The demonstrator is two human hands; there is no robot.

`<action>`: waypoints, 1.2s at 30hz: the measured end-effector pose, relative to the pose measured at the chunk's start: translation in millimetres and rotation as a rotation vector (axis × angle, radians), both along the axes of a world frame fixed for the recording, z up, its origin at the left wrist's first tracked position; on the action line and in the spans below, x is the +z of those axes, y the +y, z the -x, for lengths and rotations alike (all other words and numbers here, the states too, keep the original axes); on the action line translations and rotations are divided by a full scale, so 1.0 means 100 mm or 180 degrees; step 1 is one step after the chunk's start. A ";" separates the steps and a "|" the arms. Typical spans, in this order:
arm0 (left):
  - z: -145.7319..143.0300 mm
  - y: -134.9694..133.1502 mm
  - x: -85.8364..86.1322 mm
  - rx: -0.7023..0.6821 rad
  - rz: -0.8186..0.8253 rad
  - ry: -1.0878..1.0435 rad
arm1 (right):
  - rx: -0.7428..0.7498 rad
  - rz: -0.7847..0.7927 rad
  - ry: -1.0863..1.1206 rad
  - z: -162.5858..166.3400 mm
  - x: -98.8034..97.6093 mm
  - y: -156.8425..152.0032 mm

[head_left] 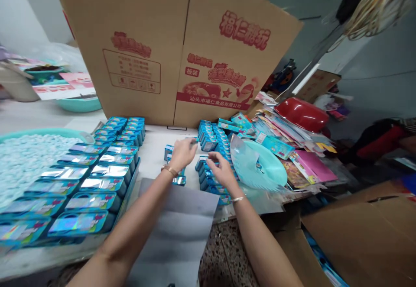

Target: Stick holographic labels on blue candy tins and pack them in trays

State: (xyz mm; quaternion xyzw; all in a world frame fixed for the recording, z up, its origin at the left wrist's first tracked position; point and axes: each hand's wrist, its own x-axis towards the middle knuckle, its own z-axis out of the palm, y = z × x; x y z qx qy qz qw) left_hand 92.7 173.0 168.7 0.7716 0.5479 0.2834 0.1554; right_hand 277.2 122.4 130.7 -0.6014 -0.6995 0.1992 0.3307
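Observation:
My left hand [183, 153], with a bracelet at the wrist, is over the middle of the white table. Its fingers are bent together and point right; a sliver of blue shows at their tips, too small to name. Under and beside this hand stand a few small blue boxes [168, 152], partly hidden by it. My right hand [223, 172] is at the near end of a row of small blue boxes [205, 178]. Its thumb and fingers are apart, close to the box tops; whether they touch cannot be made out. A grey sheet [185, 217] lies below my forearms.
Two columns of lidded blue packs [97, 184] fill a tray on the left, beside a teal basin [48, 132] of pale pieces. A large carton [175, 53] stands behind. More blue boxes [208, 135], a teal basin lid [276, 168] and a red bowl [302, 114] are on the right.

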 end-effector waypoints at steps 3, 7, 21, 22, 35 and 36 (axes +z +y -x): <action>0.34 -0.31 0.15 0.0035 -0.0083 -0.1020 | 0.0969 0.0574 0.0041 0.17 0.05 -0.43; 0.67 -0.76 0.08 0.0057 0.0222 -0.1444 | 0.1501 0.0881 -0.0198 0.35 0.09 -0.90; 1.06 -2.17 -0.94 -0.0451 -0.0153 -0.0328 | 0.0401 0.0213 -0.1125 0.61 -0.66 -1.99; 1.05 -2.18 -1.03 -0.0443 -0.0189 -0.0240 | 0.0325 0.0151 -0.1122 0.63 -0.76 -2.00; 0.72 -2.25 -1.30 -0.0878 -0.0261 0.0886 | 0.0481 -0.0029 -0.0494 0.70 -1.03 -1.95; 0.70 -2.23 -1.26 -0.1001 -0.0241 0.0939 | 0.0510 -0.0038 -0.0397 0.69 -0.95 -1.95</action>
